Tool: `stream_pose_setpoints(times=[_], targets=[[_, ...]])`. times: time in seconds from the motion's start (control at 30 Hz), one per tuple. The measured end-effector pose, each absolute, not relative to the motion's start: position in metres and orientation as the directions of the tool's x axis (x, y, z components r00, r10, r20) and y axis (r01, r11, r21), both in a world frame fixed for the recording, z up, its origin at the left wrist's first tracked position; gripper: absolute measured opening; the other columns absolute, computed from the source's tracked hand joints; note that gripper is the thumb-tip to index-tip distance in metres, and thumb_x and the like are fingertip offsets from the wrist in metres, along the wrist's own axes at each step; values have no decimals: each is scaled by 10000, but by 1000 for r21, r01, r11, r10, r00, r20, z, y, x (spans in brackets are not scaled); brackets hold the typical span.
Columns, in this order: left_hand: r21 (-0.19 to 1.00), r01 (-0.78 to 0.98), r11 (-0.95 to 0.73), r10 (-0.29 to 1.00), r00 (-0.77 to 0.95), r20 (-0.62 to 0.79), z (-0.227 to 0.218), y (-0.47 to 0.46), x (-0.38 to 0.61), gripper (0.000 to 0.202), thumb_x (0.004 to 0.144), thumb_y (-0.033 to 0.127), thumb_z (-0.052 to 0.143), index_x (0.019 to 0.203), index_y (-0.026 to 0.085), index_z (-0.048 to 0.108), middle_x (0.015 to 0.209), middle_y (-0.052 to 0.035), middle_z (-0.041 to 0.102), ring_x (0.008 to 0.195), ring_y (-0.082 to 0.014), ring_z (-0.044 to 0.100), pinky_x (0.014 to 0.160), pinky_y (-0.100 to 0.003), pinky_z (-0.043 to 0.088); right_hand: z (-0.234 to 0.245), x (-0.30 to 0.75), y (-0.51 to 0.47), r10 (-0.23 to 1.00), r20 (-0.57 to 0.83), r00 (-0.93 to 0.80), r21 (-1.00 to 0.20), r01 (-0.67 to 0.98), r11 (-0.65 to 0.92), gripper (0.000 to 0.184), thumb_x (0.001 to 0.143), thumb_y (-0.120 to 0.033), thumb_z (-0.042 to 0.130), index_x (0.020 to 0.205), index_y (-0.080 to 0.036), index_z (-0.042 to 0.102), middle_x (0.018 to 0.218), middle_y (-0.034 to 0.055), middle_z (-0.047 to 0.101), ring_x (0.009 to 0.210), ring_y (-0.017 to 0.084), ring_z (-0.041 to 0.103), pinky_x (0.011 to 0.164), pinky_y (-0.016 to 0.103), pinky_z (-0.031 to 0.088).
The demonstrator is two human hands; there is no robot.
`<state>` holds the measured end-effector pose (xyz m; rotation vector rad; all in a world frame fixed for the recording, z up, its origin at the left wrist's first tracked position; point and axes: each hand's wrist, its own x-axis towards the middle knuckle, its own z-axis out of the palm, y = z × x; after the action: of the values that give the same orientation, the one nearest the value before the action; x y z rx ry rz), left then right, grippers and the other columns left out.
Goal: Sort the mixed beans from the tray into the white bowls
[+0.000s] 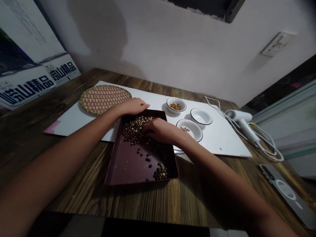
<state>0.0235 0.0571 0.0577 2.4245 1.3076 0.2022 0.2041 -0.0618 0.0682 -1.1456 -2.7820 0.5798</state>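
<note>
A shallow maroon box [130, 164] holds many small round beads [134, 126] in brown, dark and pale tones. Most are heaped at its far end, and a smaller cluster [161, 171] lies in the near right corner. At the far left rim, my left hand [134, 106] grips the box, its fingertips partly hidden. My right hand [159, 129] reaches over the right wall with fingers curled down among the beads; what they pinch is hidden. Right of the box are a white bowl with light brown beads [175, 106], a white bowl with pale beads [195, 131], and another white bowl [201, 117].
A round woven tray [105, 98] lies on the white board [217, 138], left of the box. A white hair dryer [243, 123] with its cord and a grey phone [287, 194] are on the wooden table [148, 204] at right. Printed cartons [32, 82] stand at far left.
</note>
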Motion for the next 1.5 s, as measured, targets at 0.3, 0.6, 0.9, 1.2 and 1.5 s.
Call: stream_pose_setpoints(times=[0.3, 0.6, 0.9, 1.2, 1.5], targets=[[391, 775, -496, 831, 554, -44, 56, 59, 23, 455, 939, 543, 442, 689, 196, 598, 696, -75, 630, 671, -215, 530, 666, -336, 362, 79, 200, -68, 758, -174, -628, -327, 763, 557, 178, 877, -60, 614, 993, -139, 723, 955, 68, 741, 787, 150, 578, 699, 276, 410], [392, 781, -486, 836, 547, -53, 56, 58, 24, 456, 955, 533, 424, 686, 199, 577, 689, -74, 622, 650, -207, 509, 635, -333, 340, 87, 201, -72, 755, -265, -600, -363, 787, 498, 201, 843, -83, 654, 1009, -157, 740, 929, 45, 737, 749, 139, 567, 646, 261, 405], [397, 775, -492, 829, 556, -58, 57, 57, 23, 457, 937, 557, 422, 674, 204, 543, 706, -76, 618, 658, -203, 495, 636, -335, 329, 90, 195, -78, 755, -265, -600, -351, 789, 504, 184, 868, -79, 596, 974, -129, 738, 930, 75, 741, 722, 132, 546, 625, 269, 383], [397, 779, -486, 832, 551, -62, 58, 57, 24, 461, 921, 572, 435, 665, 204, 545, 694, -65, 617, 661, -200, 498, 638, -326, 340, 89, 196, -79, 723, -188, -665, -423, 719, 551, 178, 837, -57, 607, 929, -132, 740, 881, 55, 736, 705, 124, 547, 630, 261, 392], [399, 775, -491, 829, 556, -58, 60, 55, 25, 470, 933, 570, 410, 660, 210, 538, 683, -65, 598, 664, -210, 507, 654, -340, 340, 150, 281, -66, 890, -126, -437, -278, 877, 392, 145, 838, -231, 663, 936, -200, 765, 895, 20, 760, 738, 145, 625, 667, 287, 439]])
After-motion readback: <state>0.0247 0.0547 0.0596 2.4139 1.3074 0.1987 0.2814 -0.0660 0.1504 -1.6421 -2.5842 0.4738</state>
